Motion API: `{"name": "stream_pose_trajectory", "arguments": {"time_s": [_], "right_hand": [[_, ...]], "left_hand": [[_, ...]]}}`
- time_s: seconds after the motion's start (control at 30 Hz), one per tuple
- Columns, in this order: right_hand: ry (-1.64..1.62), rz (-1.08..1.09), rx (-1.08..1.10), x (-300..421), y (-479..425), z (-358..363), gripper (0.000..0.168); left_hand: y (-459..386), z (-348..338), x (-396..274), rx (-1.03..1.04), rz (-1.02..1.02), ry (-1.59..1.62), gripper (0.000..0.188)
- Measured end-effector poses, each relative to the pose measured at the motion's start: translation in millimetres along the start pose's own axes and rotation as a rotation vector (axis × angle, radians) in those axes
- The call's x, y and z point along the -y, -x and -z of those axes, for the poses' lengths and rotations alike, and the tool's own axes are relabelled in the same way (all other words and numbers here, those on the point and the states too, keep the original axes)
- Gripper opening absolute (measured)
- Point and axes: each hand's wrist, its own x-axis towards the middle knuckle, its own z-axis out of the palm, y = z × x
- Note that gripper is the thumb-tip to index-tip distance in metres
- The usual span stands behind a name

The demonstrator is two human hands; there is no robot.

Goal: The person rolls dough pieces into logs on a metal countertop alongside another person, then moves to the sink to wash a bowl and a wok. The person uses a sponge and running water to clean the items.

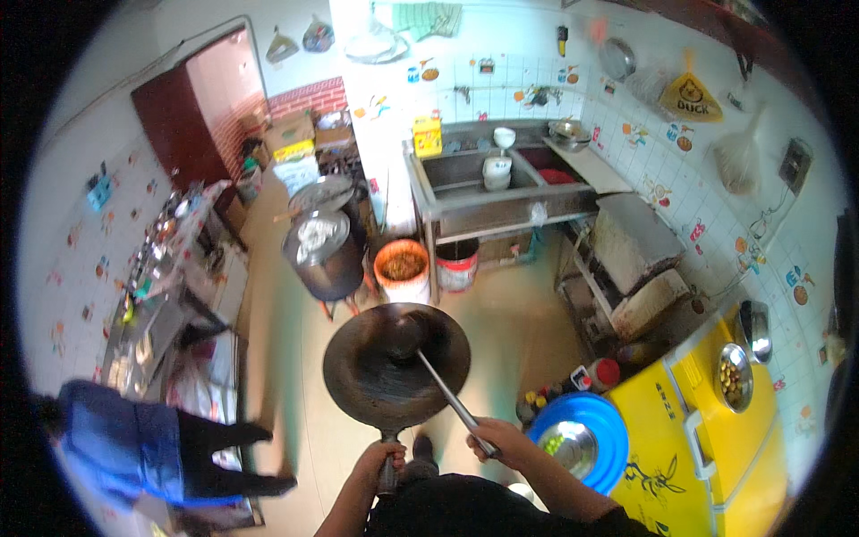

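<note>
A dark, round wok (376, 382) hangs in front of me above the floor, its handle toward my body. My left hand (384, 460) grips that handle. In my right hand (500, 443) is the metal shaft of a ladle (451, 395). The ladle's head lies inside the wok, in its upper right part, where it blends with the dark metal. No food can be made out in the wok; its inside shows dark with a few reflections.
Ahead stand an orange-rimmed bucket (401, 265), a large lidded pot (325, 268) and a steel double sink (456, 181). On my right are a blue basin (607, 416) and a yellow chest freezer (738, 436). Another person (121, 443) bends at the left counter.
</note>
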Motion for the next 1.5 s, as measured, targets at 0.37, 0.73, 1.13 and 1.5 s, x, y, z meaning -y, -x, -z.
{"name": "stream_pose_trajectory", "arguments": {"time_s": [0.37,0.73,1.13,1.5], "right_hand": [[0.123,0.242,-0.369,183.3,-111.3,46.7,0.062],[0.217,0.277,-0.333,384.1,-271.8,200.0,0.058],[-0.027,0.206,-0.224,545.6,-467.1,281.9,0.045],[0.075,-0.026,-0.286,563.9,-599.8,320.6,0.022]], "left_hand": [[-193.1,-136.9,-242.8,0.228,0.087,-0.289,0.018],[-374.9,-289.6,-415.3,0.185,-0.038,-0.338,0.019],[-585.5,-339.9,-578.5,0.056,0.017,-0.373,0.015],[-718.2,-310.4,-629.5,0.042,0.276,-0.199,0.015]]}}
